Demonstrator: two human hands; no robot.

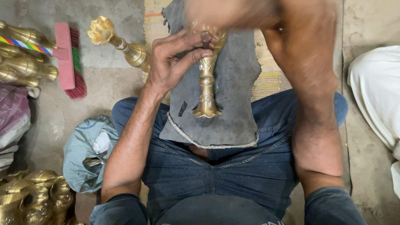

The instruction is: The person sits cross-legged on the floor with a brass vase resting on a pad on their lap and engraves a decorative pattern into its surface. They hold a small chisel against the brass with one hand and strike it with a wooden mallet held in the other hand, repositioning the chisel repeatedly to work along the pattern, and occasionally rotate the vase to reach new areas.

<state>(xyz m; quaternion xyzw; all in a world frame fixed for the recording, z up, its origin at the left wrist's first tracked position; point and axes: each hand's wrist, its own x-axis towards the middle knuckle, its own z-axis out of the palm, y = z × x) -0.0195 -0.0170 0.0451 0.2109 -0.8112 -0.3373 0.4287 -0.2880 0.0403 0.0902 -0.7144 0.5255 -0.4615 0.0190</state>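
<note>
Left hand (173, 62) pinches a dark punch (206, 38) upright on the brass stem (206, 81), which lies on grey cloth (233, 104) just below that grip. Right hand (233, 12) is a blur above it; can't tell its grip.

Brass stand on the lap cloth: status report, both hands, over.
Left hand pinches a small tool against brass stand. Right hand blurred above; grip unclear. Stand lies on grey cloth. Nothing in the way.
</note>
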